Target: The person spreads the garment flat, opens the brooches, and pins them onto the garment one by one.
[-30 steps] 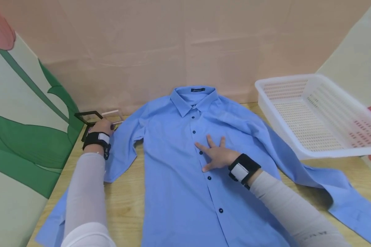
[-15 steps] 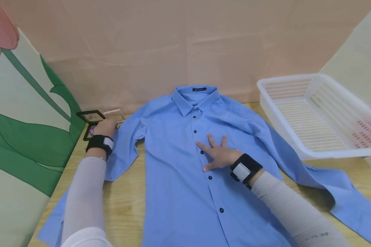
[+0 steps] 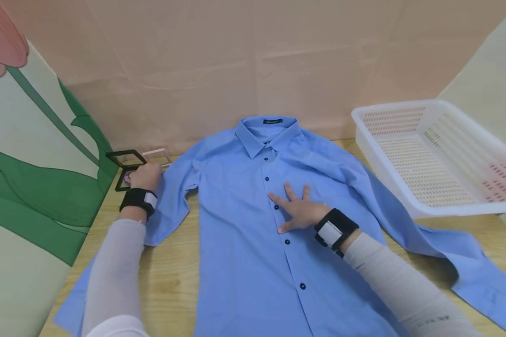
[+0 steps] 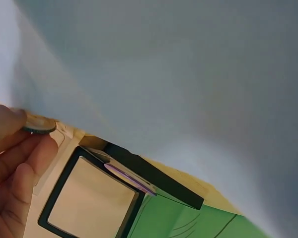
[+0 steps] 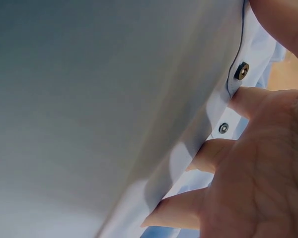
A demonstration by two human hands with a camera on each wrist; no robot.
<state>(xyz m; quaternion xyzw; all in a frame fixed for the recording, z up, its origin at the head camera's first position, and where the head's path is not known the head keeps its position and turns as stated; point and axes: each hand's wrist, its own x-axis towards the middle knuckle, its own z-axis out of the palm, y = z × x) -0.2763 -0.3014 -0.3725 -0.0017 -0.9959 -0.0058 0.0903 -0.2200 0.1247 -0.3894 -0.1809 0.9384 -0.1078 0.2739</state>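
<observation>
A blue button-up shirt [image 3: 236,224] lies face up on the wooden table, collar away from me. My right hand [image 3: 299,210] rests on its chest by the button placket, fingers spread. At the far left, my left hand [image 3: 145,178] is beside the shirt's sleeve and in front of two small display cases. In the left wrist view, thumb and fingers pinch a small round coin-like disc [image 4: 39,124] with a dark edge. The black case [image 3: 126,159] stands with its lid raised, a purple round piece [image 3: 128,178] inside. Behind it is a white case [image 3: 158,154], partly hidden by the hand.
A white perforated plastic basket [image 3: 413,206] stands at the right, close to the shirt's other sleeve [image 3: 438,243]. A beige backdrop [image 3: 253,70] rises behind the table [image 3: 173,281]. A panel painted with green leaves [image 3: 33,201] borders the left side.
My left hand has drawn slightly right and nearer, uncovering more of the black case and its purple piece. The right hand stays on the shirt.
</observation>
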